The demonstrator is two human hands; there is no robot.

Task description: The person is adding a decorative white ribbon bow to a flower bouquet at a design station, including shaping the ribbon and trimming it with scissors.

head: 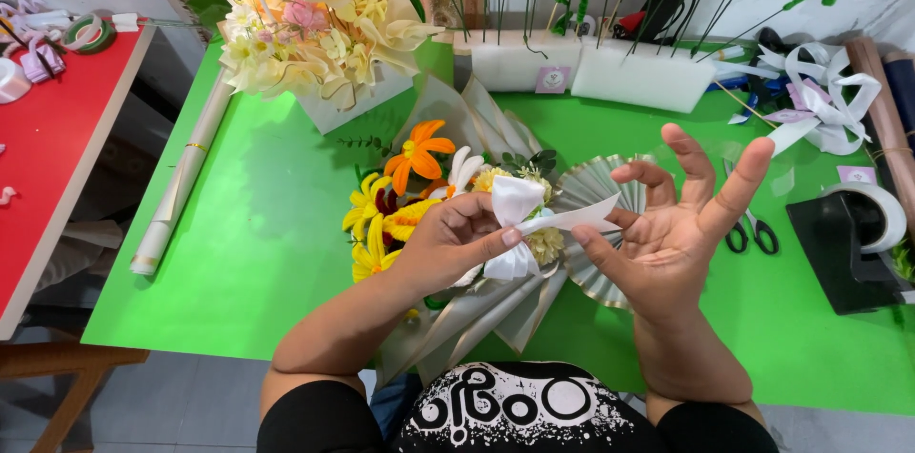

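Fingers (481, 224) of left hand (448, 243) pinched narrow on white ribbon bow (515, 201), thumb under, index over the knot. Far left of those fingers: red table (57, 139) with tape rolls, then rolled cream paper (176, 181) lying on green table (257, 253). Up-left of the fingers: box arrangement of pale yellow and peach flowers (315, 24). Just beneath and behind the fingers: wrapped bouquet (410, 196) of orange and yellow flowers in grey-cream pleated paper, lying flat, stems end toward the body. Bow held right above bouquet's waist, not clearly touching it. Ribbon tail (577, 219) stretched rightward from bow into right hand (667, 234); thumb and index pinching the tail end, other three fingers (701, 181) splayed wide and upright. Right of those fingers: scissors (753, 229) flat on table, then black tape dispenser (853, 243); up-right a heap of white ribbon (820, 100). Behind: white foam blocks (639, 77) stuck with green stems.

Step in hand, judged: shaping or tightening the bow before fixing to bouquet. Next move likely calls for steady counter-pull on the tail while keeping the knot pinched, then lowering onto the wrap's narrow point without crushing loops. Fastening method not visible.
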